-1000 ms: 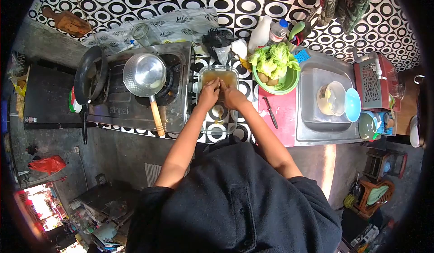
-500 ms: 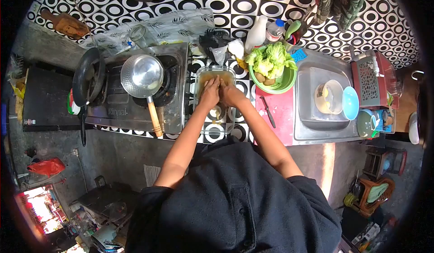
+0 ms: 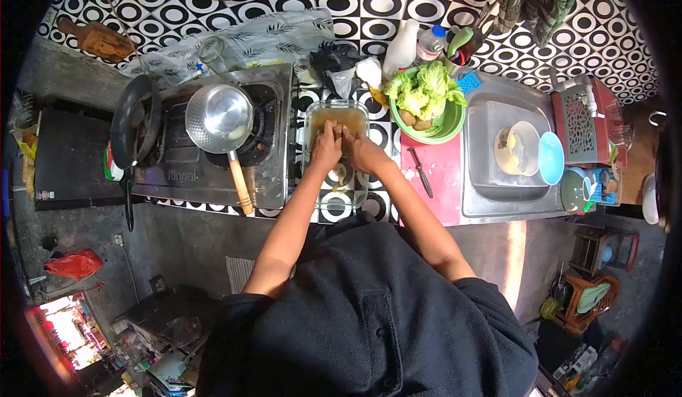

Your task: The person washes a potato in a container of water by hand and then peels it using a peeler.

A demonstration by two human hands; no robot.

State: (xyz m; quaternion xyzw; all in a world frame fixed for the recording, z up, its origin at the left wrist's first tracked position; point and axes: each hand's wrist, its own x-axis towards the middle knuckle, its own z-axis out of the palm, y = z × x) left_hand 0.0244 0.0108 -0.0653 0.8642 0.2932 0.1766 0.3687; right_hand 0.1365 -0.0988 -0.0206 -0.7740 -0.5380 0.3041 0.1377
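My left hand (image 3: 327, 146) and my right hand (image 3: 366, 155) are together inside a clear rectangular container (image 3: 367, 123) of murky brown water. Between them, at the fingertips, is a small brown lump that looks like a potato (image 3: 339, 131), partly covered by the fingers. Both hands have their fingers curled around it. Pale scraps lie toward the near end of the container. To the right stands a green basin (image 3: 457, 123) with lettuce (image 3: 430, 90) and several brown potatoes (image 3: 415, 121).
A black peeler or knife (image 3: 420, 172) lies on a pink cutting board (image 3: 444, 198). Left is a stove with a silver saucepan (image 3: 219, 118) and a dark frying pan (image 3: 135, 123). Bottles (image 3: 429, 45) stand behind the basin. The sink (image 3: 490, 209) holds a plastic tub and bowls.
My fingers have shifted from pressing low in the water to curling around the brown lump, which shows more clearly now. The camera view has moved slightly.
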